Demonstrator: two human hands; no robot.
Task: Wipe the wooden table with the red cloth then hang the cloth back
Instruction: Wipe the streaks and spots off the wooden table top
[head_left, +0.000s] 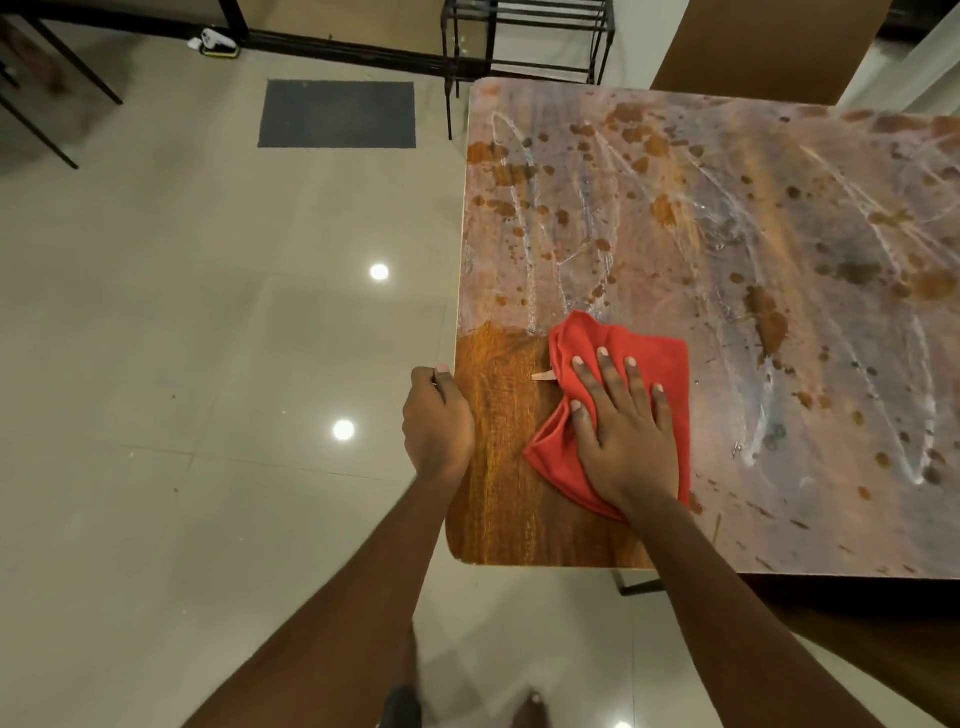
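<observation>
Two bare forearms reached up from the bottom edge toward the table (498, 509). At the end of the right one, the right hand (626, 441) lay flat, palm down, on the red cloth (654, 353), its fingers straight and spread apart, the thumb out to the left. The cloth lay crumpled on the tabletop under that palm, showing beyond the fingertips and on both sides of the hand. A small pale tag (543, 375) stuck out from the cloth just left of the index finger.

Well left of the right hand, the left hand (437, 423) held the table's left edge. Its knuckles faced up and its fingers curled over the rim, with one fingertip showing at the top.

Between the two hands, and back toward the wrists, the wood showed a clean, warm brown grain. Ahead of the right hand's fingertips and off to its right, the surface carried a greyish film, streaked with pale curved smears and dotted with brown spots.

Left of the left hand spread a pale tiled floor (182, 338) with two bright light reflections. Farther ahead of that hand a dark mat (336, 114) lay on the tiles. Beyond the table's far left corner stood a black metal rack (524, 47).
</observation>
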